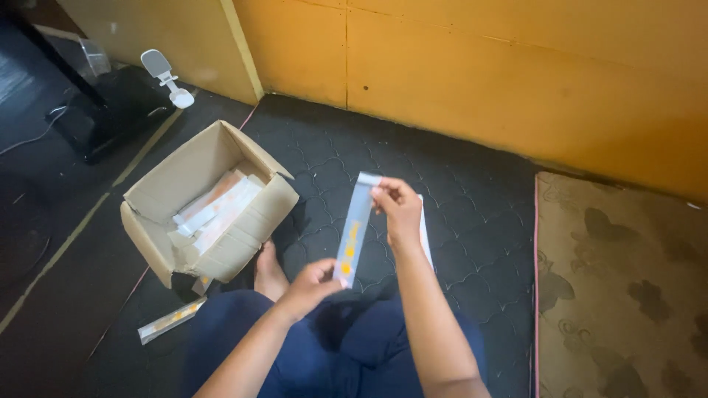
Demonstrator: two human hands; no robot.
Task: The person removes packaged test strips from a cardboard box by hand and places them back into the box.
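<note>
One camera only, worn on the head of a seated person, looks steeply down and forward over the lap. The two bare hands sit near the lens, low in the centre of the frame. Farther off lie the dark patterned floor mat (472, 214) and, along the top edge, the yellow panelled wall (516, 66). No second view shares this scene.

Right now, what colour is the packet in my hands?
Clear packet, orange marks; head view.
</note>
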